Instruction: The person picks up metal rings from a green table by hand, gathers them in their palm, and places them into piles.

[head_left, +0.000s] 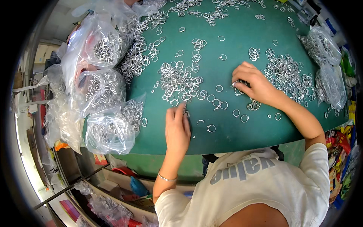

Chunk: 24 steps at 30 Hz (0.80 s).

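Observation:
Silver-coloured finger rings lie in loose heaps on a green table [223,132]. My left hand [177,130] is at the near edge of the middle heap of rings [177,80], its fingers drawn together on a ring at the fingertips. Farther right, my right hand [257,83] is curled with the thumb and fingers closed round one or more rings [239,84]; the palm hides part of them. Just under that wrist sits a small cluster of rings [253,104]. Between my hands, several single rings [217,103] are scattered.
Clear plastic bags of rings [109,128] line the table's left side; more bags [323,45] stand at the right edge. A larger ring heap [289,77] lies beyond my right forearm. Other rings [211,15] spread along the far side. Drawers [113,181] are below left.

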Tool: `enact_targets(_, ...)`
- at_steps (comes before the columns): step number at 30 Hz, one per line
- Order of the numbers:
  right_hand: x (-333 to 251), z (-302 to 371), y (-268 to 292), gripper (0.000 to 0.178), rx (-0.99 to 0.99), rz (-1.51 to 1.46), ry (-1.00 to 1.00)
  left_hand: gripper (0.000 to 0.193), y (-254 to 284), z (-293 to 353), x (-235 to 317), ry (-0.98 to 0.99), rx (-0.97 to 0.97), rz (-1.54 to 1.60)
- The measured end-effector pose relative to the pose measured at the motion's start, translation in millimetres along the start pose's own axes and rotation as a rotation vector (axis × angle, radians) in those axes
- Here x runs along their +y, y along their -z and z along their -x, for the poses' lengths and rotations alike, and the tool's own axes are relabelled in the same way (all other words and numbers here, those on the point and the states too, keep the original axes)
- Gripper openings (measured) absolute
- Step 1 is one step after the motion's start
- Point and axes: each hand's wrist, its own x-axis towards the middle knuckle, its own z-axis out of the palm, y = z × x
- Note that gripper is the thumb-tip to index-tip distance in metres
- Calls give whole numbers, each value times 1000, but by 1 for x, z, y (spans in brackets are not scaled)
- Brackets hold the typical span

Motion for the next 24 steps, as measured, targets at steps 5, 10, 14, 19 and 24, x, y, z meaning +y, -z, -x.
enact_targets(5, -27, 4, 2, 10, -81, -453, -259, 35, -3, 15, 24, 61, -39, 192)
enact_targets(10, -74, 14, -13, 21, -366, -546, -221, 35, -18, 25, 56, 865, -498, 1674)
enact_targets(14, -46, -1, -14, 18, -4, -96, 8, 40, -27, 31, 35, 680, -719, 1912)
enact_targets(19, -24, -11, -33, 11, -13, 28, 68, 38, -23, 29, 53, 820, -492, 1749)
enact_targets(24, -59, 10, -22, 15, -143, -186, 38, 32, -6, 6, 89, 1370, -64, 1731)
